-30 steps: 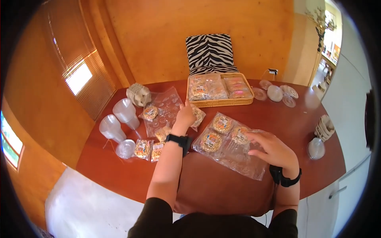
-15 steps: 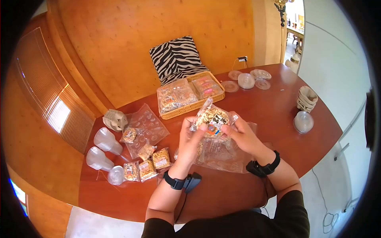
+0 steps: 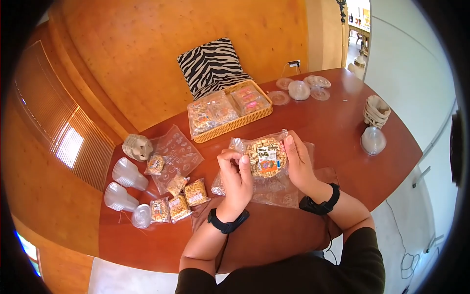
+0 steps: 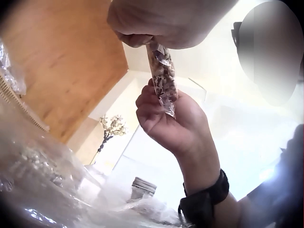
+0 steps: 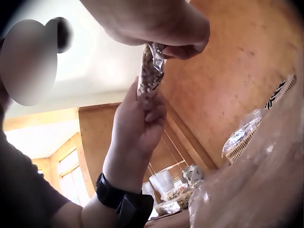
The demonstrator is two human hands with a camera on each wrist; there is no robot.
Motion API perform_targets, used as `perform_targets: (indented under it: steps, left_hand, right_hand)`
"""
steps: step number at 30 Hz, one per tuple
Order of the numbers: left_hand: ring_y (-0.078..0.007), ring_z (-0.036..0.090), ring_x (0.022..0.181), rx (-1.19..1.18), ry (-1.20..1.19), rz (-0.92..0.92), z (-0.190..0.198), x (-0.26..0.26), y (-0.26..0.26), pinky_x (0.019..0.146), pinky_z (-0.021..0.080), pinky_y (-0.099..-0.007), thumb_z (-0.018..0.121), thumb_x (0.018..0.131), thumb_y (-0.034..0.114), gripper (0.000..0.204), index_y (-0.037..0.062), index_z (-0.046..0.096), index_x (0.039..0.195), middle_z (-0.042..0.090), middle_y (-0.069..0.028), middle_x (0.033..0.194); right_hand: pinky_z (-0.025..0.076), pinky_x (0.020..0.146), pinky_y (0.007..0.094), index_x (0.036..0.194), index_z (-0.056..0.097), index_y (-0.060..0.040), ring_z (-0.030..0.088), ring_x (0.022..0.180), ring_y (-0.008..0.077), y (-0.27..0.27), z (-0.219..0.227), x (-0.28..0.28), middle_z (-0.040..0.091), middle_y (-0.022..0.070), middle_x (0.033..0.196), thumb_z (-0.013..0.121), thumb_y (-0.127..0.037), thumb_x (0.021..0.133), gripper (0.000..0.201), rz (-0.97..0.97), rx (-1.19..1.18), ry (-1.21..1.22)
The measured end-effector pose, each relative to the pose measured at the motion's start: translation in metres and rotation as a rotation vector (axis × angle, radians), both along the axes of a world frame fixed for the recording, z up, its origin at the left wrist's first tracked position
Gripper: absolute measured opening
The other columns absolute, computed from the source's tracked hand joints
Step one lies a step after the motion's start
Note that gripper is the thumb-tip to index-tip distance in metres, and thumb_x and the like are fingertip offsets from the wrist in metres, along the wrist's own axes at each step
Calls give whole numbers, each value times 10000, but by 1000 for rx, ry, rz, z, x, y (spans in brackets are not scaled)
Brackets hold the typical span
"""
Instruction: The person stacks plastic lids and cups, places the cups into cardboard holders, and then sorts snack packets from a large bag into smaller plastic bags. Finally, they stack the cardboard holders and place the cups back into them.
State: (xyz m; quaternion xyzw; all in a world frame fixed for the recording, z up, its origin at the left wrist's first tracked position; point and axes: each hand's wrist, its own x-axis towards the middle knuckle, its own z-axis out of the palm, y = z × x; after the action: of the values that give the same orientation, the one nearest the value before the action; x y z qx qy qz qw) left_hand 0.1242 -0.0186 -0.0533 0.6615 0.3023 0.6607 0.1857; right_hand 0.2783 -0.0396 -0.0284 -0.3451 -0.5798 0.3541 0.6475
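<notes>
My two hands hold up a round snack cake [image 3: 267,159] of puffed grains or nuts in a clear wrapper with a printed label. The left hand [image 3: 236,185] pinches its left edge between thumb and curled fingers, and the right hand [image 3: 302,169] grips the other edge, thumb up. Seen edge-on in the left wrist view, the cake [image 4: 164,78] is thin and upright between both hands. Under the hands, a large clear plastic bag [image 3: 281,193] lies on the table, partly hidden by them.
Several wrapped snack packs [image 3: 179,208] lie at the left beside stacked clear cups [image 3: 120,197] and another clear bag [image 3: 183,157]. A wicker basket [image 3: 235,129] of packs stands at the back. Clear lids [image 3: 299,91] and stacked pulp holders [image 3: 376,112] are to the right.
One second ago my left hand reached forward and the right hovered over the bag. Both hands then took hold of a snack cake, and its tilted label now stands nearly upright. The view has turned.
</notes>
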Motion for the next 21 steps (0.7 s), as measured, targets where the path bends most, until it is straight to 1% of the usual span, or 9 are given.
perform_targets:
  steps: [4, 7, 10, 13, 15, 16, 19, 20, 21]
  left_hand:
    - [-64, 393, 624, 22, -50, -25, -1, 3, -3, 557, 359, -220, 494, 967, 126, 148, 34, 380, 943, 443, -31, 792]
    - [-59, 382, 635, -88, -97, -16, 1, 2, -1, 558, 360, -221, 491, 970, 130, 146, 36, 385, 937, 433, -15, 762]
    - [-73, 398, 605, -2, -27, 88, 1, 1, 3, 540, 378, -240, 496, 968, 122, 139, 29, 402, 927, 441, -18, 700]
    - [-106, 451, 563, 3, 82, 140, 2, -3, 2, 516, 402, -268, 515, 958, 108, 132, 22, 419, 930, 487, -61, 662]
    - [-130, 496, 555, -22, 173, 151, 6, -2, -1, 510, 419, -283, 524, 952, 103, 127, 19, 430, 942, 521, -89, 666]
    - [-213, 580, 542, -20, 247, 167, 2, -3, 3, 498, 451, -320, 544, 939, 96, 138, 13, 442, 980, 583, -138, 707]
    - [-302, 611, 543, -31, 409, 158, 1, -1, 4, 476, 466, -362, 560, 926, 97, 150, 29, 451, 1005, 611, -171, 733]
    - [-342, 605, 541, 60, 421, 157, -1, 4, 5, 456, 464, -402, 579, 907, 94, 199, 57, 463, 1065, 613, -175, 710]
    - [-344, 609, 549, 48, 512, 156, 1, 4, 4, 453, 465, -408, 580, 905, 98, 217, 66, 464, 1085, 614, -175, 704]
  right_hand:
    - [374, 654, 208, 895, 461, -56, 406, 744, 30, 5, -7, -3, 461, -27, 781, 440, -265, 1005, 237, -63, 28, 154]
    - [405, 592, 248, 885, 459, -43, 481, 664, 81, 8, -14, 1, 506, 28, 747, 535, -200, 961, 189, -211, 142, -35]
    - [427, 510, 310, 878, 456, -42, 527, 551, 209, 6, -10, 12, 518, 98, 735, 586, -169, 917, 186, -379, 555, -488]
    - [438, 490, 390, 908, 448, -28, 540, 546, 350, 5, 3, 17, 531, 164, 714, 593, -162, 899, 197, -591, 663, -705]
    - [440, 500, 423, 929, 442, -42, 556, 569, 380, 8, 2, 22, 541, 177, 687, 574, -180, 910, 193, -511, 414, -684]
    - [441, 505, 440, 939, 438, -48, 564, 580, 395, 8, 2, 24, 546, 183, 673, 565, -189, 915, 191, -472, 292, -670]
    - [442, 532, 465, 967, 428, -78, 579, 654, 422, 4, 10, 38, 562, 209, 672, 531, -206, 932, 168, -358, 15, -725]
    - [442, 539, 468, 965, 429, -84, 579, 662, 428, 2, 10, 44, 568, 209, 685, 524, -205, 935, 157, -383, 31, -712]
    - [442, 545, 470, 963, 429, -91, 578, 670, 433, 0, 9, 53, 574, 209, 698, 517, -204, 938, 145, -406, 46, -700]
